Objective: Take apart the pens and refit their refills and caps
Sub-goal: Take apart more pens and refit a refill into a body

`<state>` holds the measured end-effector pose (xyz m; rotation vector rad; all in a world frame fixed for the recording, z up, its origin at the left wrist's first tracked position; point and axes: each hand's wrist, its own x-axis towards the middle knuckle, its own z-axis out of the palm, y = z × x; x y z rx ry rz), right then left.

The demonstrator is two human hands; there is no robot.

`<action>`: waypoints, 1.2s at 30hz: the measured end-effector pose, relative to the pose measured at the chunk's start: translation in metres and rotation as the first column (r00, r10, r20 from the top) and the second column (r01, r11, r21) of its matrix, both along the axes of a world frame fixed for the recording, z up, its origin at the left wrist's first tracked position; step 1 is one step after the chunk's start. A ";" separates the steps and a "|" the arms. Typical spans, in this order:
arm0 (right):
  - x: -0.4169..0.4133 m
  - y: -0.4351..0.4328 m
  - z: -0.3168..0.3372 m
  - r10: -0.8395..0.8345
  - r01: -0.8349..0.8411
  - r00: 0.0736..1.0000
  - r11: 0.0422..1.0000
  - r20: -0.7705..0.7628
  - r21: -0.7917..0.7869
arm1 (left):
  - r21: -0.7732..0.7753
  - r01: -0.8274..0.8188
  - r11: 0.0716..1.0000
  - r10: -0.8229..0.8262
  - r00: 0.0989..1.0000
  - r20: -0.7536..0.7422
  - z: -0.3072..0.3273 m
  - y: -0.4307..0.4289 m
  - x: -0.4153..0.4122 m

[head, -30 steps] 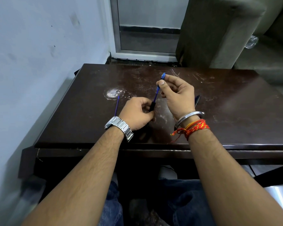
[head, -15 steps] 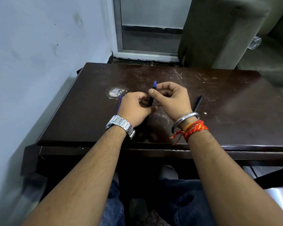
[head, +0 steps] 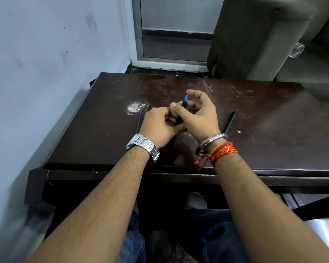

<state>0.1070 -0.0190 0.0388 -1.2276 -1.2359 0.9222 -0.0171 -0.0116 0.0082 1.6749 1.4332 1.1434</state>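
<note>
A dark, scratched bench (head: 254, 118) sits against a pale wall on my left, with a door frame and a grey sofa arm beyond its far edge. Over the middle of the bench my left hand (head: 158, 126) is curled closed around the lower end of a black pen (head: 180, 116), so that end is hidden inside my fist. My right hand (head: 199, 114) pinches the same pen higher up between thumb and a finger, the other fingers loosely spread; the blue tip (head: 185, 98) pokes out above them, pointing away from me. How much of the barrel is covered I cannot tell. A thin blue refill (head: 139, 121) lies on the bench just beside my left hand, its near end cut off behind my watch (head: 142, 145). A second black pen (head: 230, 122) lies to the right, its near end hidden behind my wrist bangle (head: 213, 139). My knees show dimly under the bench.
</note>
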 end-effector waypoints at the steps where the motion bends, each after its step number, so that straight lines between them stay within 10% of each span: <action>1: -0.001 0.001 0.001 -0.009 0.008 1.000 1.000 -0.026 -0.012 | 0.010 0.006 1.000 -0.006 1.000 0.007 0.001 0.000 -0.001; 36: 0.004 0.009 -0.011 -0.003 0.002 1.000 0.997 0.017 0.071 | -0.015 -0.105 0.994 0.106 0.988 0.109 0.009 -0.006 -0.001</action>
